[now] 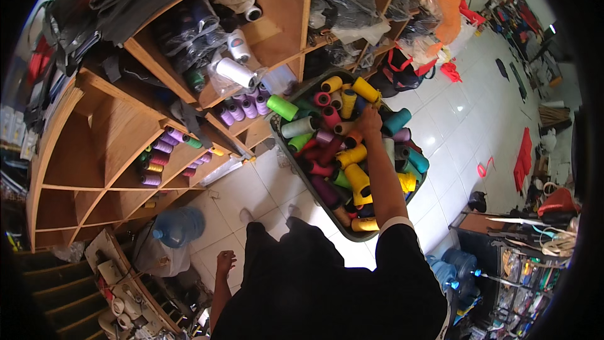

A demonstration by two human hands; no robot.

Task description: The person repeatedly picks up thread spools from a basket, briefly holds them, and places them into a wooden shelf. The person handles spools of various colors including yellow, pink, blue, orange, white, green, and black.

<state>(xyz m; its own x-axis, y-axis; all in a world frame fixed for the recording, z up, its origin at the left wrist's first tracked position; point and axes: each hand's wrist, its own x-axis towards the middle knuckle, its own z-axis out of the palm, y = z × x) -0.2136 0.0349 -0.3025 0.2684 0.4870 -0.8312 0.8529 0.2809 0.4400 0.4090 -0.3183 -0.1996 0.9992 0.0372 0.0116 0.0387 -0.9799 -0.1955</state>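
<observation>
My right hand reaches into the thread-cone bin, fingers on cones at its 12 o'clock; whether it grips any I cannot tell. My left hand hangs released, empty.

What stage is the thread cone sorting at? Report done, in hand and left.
Done: purple cones and a second row of cones already stand on the wooden shelves.
In hand: the right hand reaches into the dark bin, on the cones near a yellow cone. The left hand hangs empty.
Left: the bin is still heaped with mixed cones, and several shelf compartments are bare.
</observation>
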